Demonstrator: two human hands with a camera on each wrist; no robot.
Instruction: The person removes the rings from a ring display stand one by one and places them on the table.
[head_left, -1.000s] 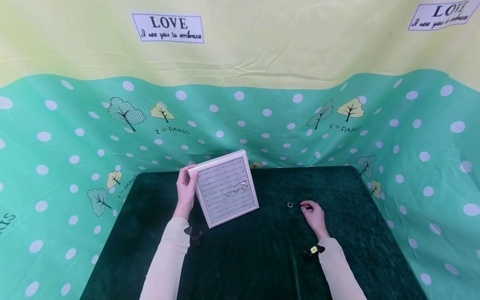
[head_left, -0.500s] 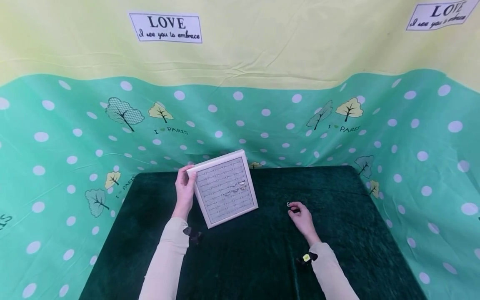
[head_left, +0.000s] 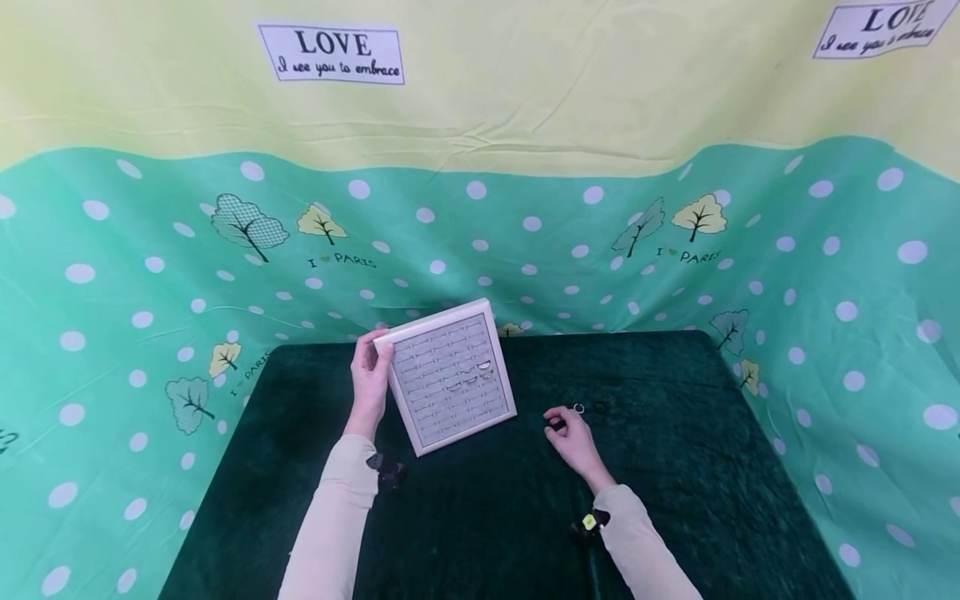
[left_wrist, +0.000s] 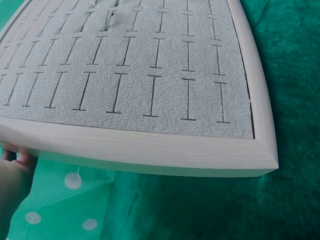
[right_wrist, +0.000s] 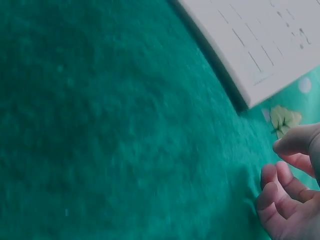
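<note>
A pale-framed ring tray, tipped so that its top leans left, is held up near the far edge of the table, left of center, a few rings seated toward its right side. Nearly square, it offers no clear long axis; whether its lower edge touches the table cannot be told. The left hand grips its upper left corner, thumb in front, fingers behind. The tray's lower right corner points toward the right hand, which hangs apart from it, fingers bent and thumb drawn close; whether anything is pinched there cannot be made out. Just beyond that hand's knuckles, toward the table's far right corner, lies a loose silver ring, nearer to the right hand than the left, with a small dark object beside it, too dim to identify.
</note>
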